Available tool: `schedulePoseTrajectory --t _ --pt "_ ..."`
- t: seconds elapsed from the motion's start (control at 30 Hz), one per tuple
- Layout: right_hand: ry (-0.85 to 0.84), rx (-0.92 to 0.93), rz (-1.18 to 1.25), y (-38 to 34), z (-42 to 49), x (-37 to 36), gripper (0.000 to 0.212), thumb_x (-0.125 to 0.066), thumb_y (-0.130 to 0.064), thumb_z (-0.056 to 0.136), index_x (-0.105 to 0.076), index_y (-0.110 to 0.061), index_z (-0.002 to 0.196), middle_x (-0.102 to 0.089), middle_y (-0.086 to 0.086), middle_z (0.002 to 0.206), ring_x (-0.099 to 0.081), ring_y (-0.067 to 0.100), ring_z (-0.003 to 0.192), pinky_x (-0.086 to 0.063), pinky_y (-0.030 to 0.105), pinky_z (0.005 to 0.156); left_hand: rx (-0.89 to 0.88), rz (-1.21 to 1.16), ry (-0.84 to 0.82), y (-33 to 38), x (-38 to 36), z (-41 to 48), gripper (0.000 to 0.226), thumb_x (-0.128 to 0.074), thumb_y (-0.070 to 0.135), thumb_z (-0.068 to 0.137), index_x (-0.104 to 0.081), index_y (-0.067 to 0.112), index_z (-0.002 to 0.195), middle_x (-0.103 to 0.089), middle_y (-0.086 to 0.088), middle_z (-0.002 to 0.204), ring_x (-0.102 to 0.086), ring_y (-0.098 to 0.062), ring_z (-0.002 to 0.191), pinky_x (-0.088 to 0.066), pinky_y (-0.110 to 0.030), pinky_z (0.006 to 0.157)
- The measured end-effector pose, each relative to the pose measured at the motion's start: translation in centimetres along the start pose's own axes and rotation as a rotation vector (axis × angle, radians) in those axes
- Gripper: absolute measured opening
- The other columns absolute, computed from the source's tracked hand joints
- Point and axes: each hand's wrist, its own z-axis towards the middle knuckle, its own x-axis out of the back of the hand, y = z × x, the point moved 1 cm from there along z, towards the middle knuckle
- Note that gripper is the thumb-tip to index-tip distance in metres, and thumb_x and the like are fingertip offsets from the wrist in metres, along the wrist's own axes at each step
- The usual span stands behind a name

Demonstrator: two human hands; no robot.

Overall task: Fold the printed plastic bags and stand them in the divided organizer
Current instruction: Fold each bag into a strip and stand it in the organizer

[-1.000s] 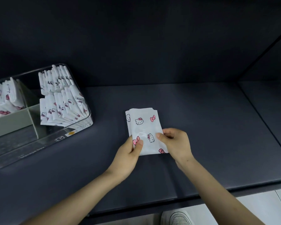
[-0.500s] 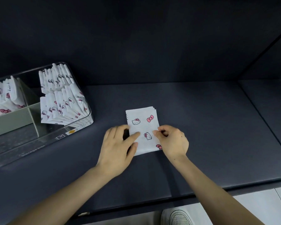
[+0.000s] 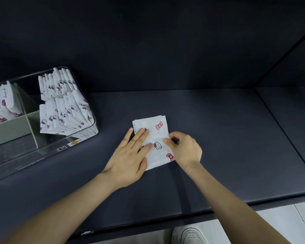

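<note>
Several folded bags [image 3: 60, 106]: standing in clear organizer [image 3: 33, 154], far left.
Left hand [image 3: 128, 159]: flat, fingers straight, pressing on bag's left half.
Printed bag [image 3: 158, 135]: flat on dark table [image 3: 227, 138], between both hands.
Right hand [image 3: 185, 149]: thumb and forefinger pinching bag's right edge.

Dark surface [image 3: 227, 138] under the right grip [image 3: 185, 148]; white shoe [image 3: 190, 235] on pale floor [image 3: 280, 221] nearer, dark wall [image 3: 157, 41] behind

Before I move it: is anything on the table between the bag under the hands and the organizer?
Nothing visible. Only bare dark table lies between the folded bag and the organizer to its left. The bag would have to lift over the organizer's clear wall; its right-hand compartments already hold standing bags.
</note>
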Motion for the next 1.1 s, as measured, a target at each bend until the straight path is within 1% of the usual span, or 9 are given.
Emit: schedulePoseTrajectory --t 0.2,0.3,0.37,0.47,0.63,0.83,0.9,1.0,1.1 --pt "-0.009 0.052 -0.094 -0.2 0.6 -0.2 0.017 -0.051 -0.042 0.094 -0.050 -0.026 0.089 -0.055 -0.008 0.066 -0.059 0.020 0.070 -0.040 0.028 0.058 0.106 0.011 -0.080 -0.1 -0.8 -0.2 0.053 -0.034 0.034 0.090 -0.053 0.017 0.136 -0.039 -0.015 0.149 -0.036 -0.030 0.139 -0.009 -0.069 0.108" --pt "0.017 0.083 -0.163 0.0 -0.1 -0.3 0.030 -0.048 -0.052 0.093 -0.046 -0.025 0.105 -0.061 -0.006 0.074 -0.062 0.021 0.073 -0.042 0.029 0.059 0.135 0.000 -0.098 -0.1 -1.1 -0.4 0.055 -0.031 0.043 0.093 -0.046 0.023 0.142 -0.034 -0.012 0.152 -0.033 -0.027 0.141 -0.009 -0.071 0.107" --pt "0.245 0.208 -0.279 0.9 -1.3 -1.1 0.053 -0.048 -0.063 0.085 -0.053 -0.022 0.117 -0.062 0.000 0.076 -0.061 0.023 0.066 -0.040 0.028 0.054 0.144 -0.010 -0.106 -0.1 -1.2 -0.4 0.058 -0.024 0.053 0.097 -0.044 0.024 0.143 -0.032 -0.011 0.153 -0.031 -0.026 0.142 -0.013 -0.073 0.106" --pt "0.466 0.359 -0.376 2.1 -3.2 -2.6 0.071 -0.043 -0.071 0.075 -0.062 -0.015 0.114 -0.056 0.003 0.073 -0.055 0.023 0.060 -0.041 0.031 0.052 0.154 -0.012 -0.121 -0.2 -1.4 -0.4 0.067 -0.015 0.064 0.095 -0.041 0.027 0.144 -0.030 -0.009 0.155 -0.028 -0.024 0.143 -0.016 -0.074 0.105" --pt "0.541 0.326 -0.410 4.1 -3.2 -2.3 0.066 -0.038 -0.065 0.083 -0.061 -0.017 0.123 -0.055 0.005 0.073 -0.053 0.024 0.063 -0.039 0.035 0.056 0.182 -0.008 -0.127 -0.2 -1.6 -0.5 0.070 -0.014 0.070 0.092 -0.037 0.032 0.145 -0.026 -0.005 0.157 -0.020 -0.020 0.145 -0.011 -0.071 0.107" --pt "0.515 0.387 -0.327 5.1 -2.9 -1.3 0.051 -0.040 -0.052 0.088 -0.049 -0.025 0.130 -0.053 0.003 0.078 -0.051 0.022 0.064 -0.044 0.037 0.058 0.191 -0.030 -0.128 -0.1 -1.5 -0.4 0.070 -0.011 0.069 0.092 -0.037 0.032 0.145 -0.026 -0.005 0.157 -0.023 -0.021 0.145 -0.011 -0.070 0.107" --pt "0.492 0.514 -0.248 5.7 -2.9 -0.2 0.041 -0.043 -0.041 0.092 -0.047 -0.026 0.130 -0.057 0.003 0.091 -0.054 0.023 0.073 -0.046 0.039 0.067 0.191 -0.037 -0.119 -0.2 -1.6 -0.4 0.069 -0.012 0.069 0.092 -0.038 0.033 0.145 -0.026 -0.005 0.157 -0.022 -0.021 0.145 -0.008 -0.069 0.108" --pt "0.348 0.845 -0.227 5.7 -2.8 0.8 0.035 -0.052 -0.037 0.093 -0.062 -0.020 0.121 -0.062 0.006 0.119 -0.058 0.026 0.105 -0.040 0.040 0.095 0.198 -0.055 -0.096 -0.1 -1.6 -0.4 0.068 -0.015 0.070 0.092 -0.038 0.034 0.145 -0.026 -0.005 0.157 -0.021 -0.020 0.145 -0.008 -0.069 0.109" --pt "0.231 1.078 -0.370 5.2 -1.9 0.5 0.025 -0.056 -0.026 0.090 -0.072 -0.012 0.103 -0.064 0.005 0.124 -0.055 0.023 0.121 -0.032 0.047 0.110 0.190 -0.100 -0.047 -0.1 -1.4 -0.5 0.066 -0.021 0.070 0.091 -0.041 0.034 0.143 -0.027 -0.006 0.156 -0.021 -0.019 0.145 -0.004 -0.064 0.111"
